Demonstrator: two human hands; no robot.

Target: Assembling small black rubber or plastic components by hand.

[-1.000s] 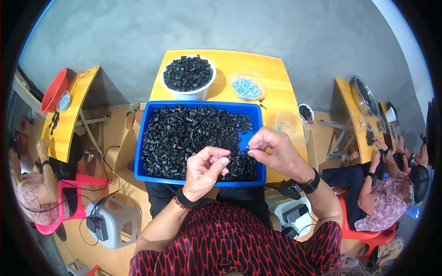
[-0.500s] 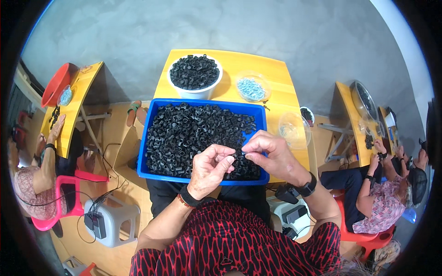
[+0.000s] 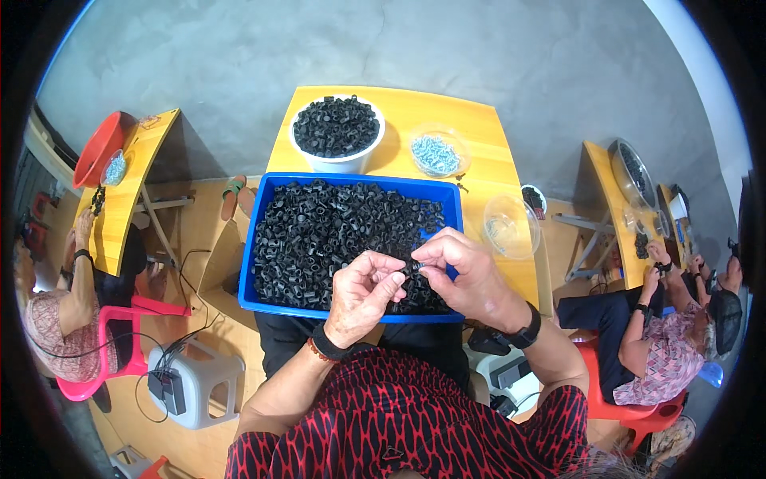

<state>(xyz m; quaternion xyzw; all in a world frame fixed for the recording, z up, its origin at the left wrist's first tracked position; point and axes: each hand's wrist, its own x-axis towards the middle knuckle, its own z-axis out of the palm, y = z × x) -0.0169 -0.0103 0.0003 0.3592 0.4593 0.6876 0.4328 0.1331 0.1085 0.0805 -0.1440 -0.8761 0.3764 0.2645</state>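
Observation:
Over the near right part of a blue tray full of small black ring-like plastic parts, my two hands meet at one small black plastic part. My left hand pinches it between thumb and fingers from the left. From the right, the thumb and forefinger of my right hand close on the same part. Fingertips hide much of its shape. Behind the tray stands a white bucket heaped with like parts. To its right, a transparent bowl holds pale blue screws.
Another transparent tub stands at the right side of the yellow table. Co-workers sit at yellow tables on the left and right. Stools with black devices and cables flank me. A cardboard box is left of the tray.
My right hand has come slightly down and left, its fingertips now on the black part at my left fingertips. My left hand has barely moved. The left co-worker's hand has drawn back.

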